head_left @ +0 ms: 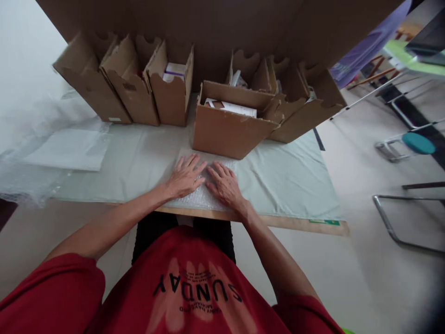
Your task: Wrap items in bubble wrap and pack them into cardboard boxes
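Note:
A clear sheet of bubble wrap [201, 200] lies flat on the cloth-covered table, close to its front edge. My left hand [186, 177] rests palm down on the wrap's left part, fingers spread. On its right part lies my right hand [223, 184], also palm down with the fingers apart. Neither hand grips anything. Just beyond my fingertips stands a cardboard holder [225, 132] with a white and brown box [231, 107] inside it. Whether anything lies under the wrap is hidden by my hands.
Several cardboard holders [95, 93] stand along the back, one with white and purple boxes [174, 70]. More clear plastic wrap [69, 148] lies on the left of the pale green cloth [292, 181]. A teal stool [418, 143] stands on the floor at right.

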The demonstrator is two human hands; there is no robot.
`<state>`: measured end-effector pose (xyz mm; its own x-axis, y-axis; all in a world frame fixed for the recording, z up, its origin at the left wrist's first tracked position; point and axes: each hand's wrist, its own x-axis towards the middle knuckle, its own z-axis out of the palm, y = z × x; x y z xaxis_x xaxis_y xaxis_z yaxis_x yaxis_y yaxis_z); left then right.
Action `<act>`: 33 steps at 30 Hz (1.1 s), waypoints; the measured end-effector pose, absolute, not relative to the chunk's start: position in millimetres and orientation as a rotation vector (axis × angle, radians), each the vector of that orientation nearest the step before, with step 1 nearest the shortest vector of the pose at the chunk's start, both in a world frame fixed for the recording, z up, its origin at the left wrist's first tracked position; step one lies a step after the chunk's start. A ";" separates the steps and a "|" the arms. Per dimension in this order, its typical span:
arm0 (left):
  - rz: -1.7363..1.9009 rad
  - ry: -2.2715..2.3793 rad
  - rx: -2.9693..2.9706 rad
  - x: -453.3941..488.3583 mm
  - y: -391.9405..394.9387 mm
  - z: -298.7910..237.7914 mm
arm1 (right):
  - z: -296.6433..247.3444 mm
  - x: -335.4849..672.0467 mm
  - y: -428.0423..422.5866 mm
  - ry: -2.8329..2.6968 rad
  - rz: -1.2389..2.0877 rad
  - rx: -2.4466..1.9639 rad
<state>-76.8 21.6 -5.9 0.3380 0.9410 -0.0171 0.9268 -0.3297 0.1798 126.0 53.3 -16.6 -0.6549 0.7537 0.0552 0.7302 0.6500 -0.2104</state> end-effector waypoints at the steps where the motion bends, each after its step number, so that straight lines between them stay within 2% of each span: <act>1: 0.122 1.695 2.446 -74.8 21.7 -7.6 | -17.3 124.3 53.2 -2.738 0.252 -1.217; 7: 0.093 1.630 2.432 -80.9 15.9 -16.7 | -26.1 186.6 42.6 -2.763 0.211 -1.225; 12: 0.312 1.710 2.305 -132.6 22.6 2.1 | -13.4 268.9 27.6 -2.500 0.068 -1.460; 15: 0.411 1.796 2.282 -134.7 26.9 12.2 | -1.6 248.0 31.9 -2.406 0.063 -1.456; 22: 0.165 1.707 2.415 -71.8 27.2 -11.4 | -9.4 118.0 63.5 -2.693 0.282 -1.192; 26: 0.082 1.690 2.436 -98.5 15.5 -18.4 | -24.6 168.7 59.0 -2.732 0.271 -1.201; 30: 0.050 1.767 2.378 -130.8 -6.9 -3.5 | -18.8 247.0 41.1 -2.582 0.144 -1.418; 33: 0.147 1.829 2.359 -123.4 -11.8 7.0 | -5.8 242.2 33.1 -2.485 0.076 -1.474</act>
<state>-123.4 -11.8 7.0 0.2502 0.9681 -0.0160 0.9530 -0.2433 0.1805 242.2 33.1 -5.8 -0.4563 0.8699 0.1872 0.8568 0.4863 -0.1716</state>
